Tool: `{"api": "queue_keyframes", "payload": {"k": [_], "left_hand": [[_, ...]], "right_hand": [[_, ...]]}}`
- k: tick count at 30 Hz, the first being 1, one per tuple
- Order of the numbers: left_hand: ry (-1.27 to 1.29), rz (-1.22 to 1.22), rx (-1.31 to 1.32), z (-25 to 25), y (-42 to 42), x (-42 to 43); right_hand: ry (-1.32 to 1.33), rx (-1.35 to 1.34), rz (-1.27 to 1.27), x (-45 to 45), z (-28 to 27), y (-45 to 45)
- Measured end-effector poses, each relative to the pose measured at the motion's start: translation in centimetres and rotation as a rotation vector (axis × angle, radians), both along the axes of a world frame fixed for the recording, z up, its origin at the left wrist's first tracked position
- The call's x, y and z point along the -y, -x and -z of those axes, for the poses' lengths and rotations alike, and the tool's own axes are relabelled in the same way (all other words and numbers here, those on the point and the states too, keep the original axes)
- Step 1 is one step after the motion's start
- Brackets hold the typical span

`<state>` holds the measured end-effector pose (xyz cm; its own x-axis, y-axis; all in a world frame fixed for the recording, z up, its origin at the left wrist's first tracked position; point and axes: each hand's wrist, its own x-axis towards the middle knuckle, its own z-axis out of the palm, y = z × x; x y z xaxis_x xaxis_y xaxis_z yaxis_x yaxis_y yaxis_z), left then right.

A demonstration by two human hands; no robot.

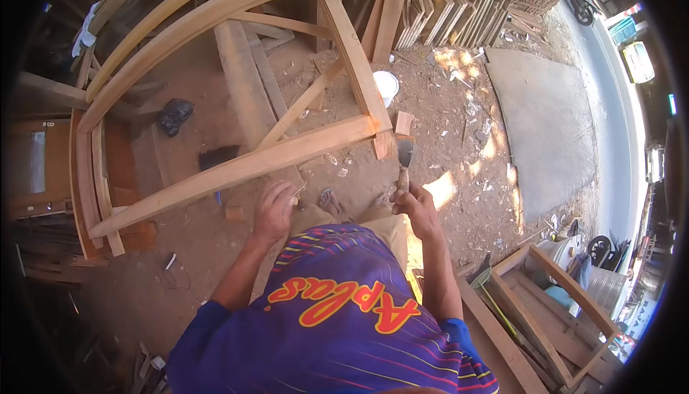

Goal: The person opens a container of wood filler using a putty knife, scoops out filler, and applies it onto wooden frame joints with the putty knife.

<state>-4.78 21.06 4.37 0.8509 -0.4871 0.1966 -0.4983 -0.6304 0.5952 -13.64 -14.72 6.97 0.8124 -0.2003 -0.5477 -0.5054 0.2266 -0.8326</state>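
My right hand is closed around the handle of a putty knife, its broad metal blade pointing away from me. The blade is just right of the corner of a large curved wooden frame, where an orange-brown smear marks the joint. It cannot be told whether blade and wood touch. My left hand is below the frame's near rail, fingers curled on a small flat piece of wood; much of the piece is hidden by the fingers and rail.
A white bucket and a small wood block are beyond the frame's corner. Stacked boards lean at the back. A grey slab lies right, beside the road. Another wooden frame is at lower right. A black bag lies left.
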Motion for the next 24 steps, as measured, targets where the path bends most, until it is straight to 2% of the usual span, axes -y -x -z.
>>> {"api": "queue_keyframes", "payload": {"k": [1, 4, 5, 7, 9, 11, 14, 16, 18, 21, 22, 24], "left_hand": [[-0.009, -0.012, 0.005, -1.0, 0.3, 0.9], [0.050, -0.070, -0.037, -3.5, 1.3, 3.8], [0.116, -0.150, -0.080, -4.1, 1.4, 5.0], [0.171, -0.241, -0.127, -5.5, 1.4, 7.5], [0.391, -0.481, -0.211, -6.6, 0.0, 10.3], [0.428, -0.564, -0.180, -5.3, -1.7, 10.6], [0.505, -0.717, -0.139, -5.2, -3.0, 10.3], [0.536, -0.798, -0.131, -5.9, -3.3, 10.1], [0.792, -0.947, -0.251, -6.4, -4.0, 10.2], [0.946, -0.989, -0.328, -5.6, -6.3, 8.6], [0.951, -0.998, -0.332, -5.5, -7.4, 8.2], [0.732, -0.833, -0.241, -5.1, -10.5, 7.3]], "right_hand": [[-0.009, 0.005, -0.012, 1.0, 0.3, -0.3], [-0.101, 0.062, 0.302, 3.7, 0.8, -1.5], [-0.115, 0.060, 0.291, 4.5, 1.6, -1.9], [-0.076, 0.112, 0.444, 5.8, 2.5, -2.4], [0.042, 0.033, 0.239, 4.9, 3.3, -2.3], [0.010, -0.106, -0.194, 4.4, 2.2, -2.0], [0.099, 0.001, -0.110, 5.0, 2.4, -2.2], [0.065, 0.031, -0.064, 6.7, 2.4, -3.4], [0.080, 0.105, 0.026, 8.7, 2.1, -4.8], [0.087, 0.210, -0.023, 9.7, 1.1, -8.4], [0.147, 0.210, -0.129, 10.0, 0.4, -10.0], [0.160, 0.151, -0.192, 9.7, -1.6, -13.2]]}}
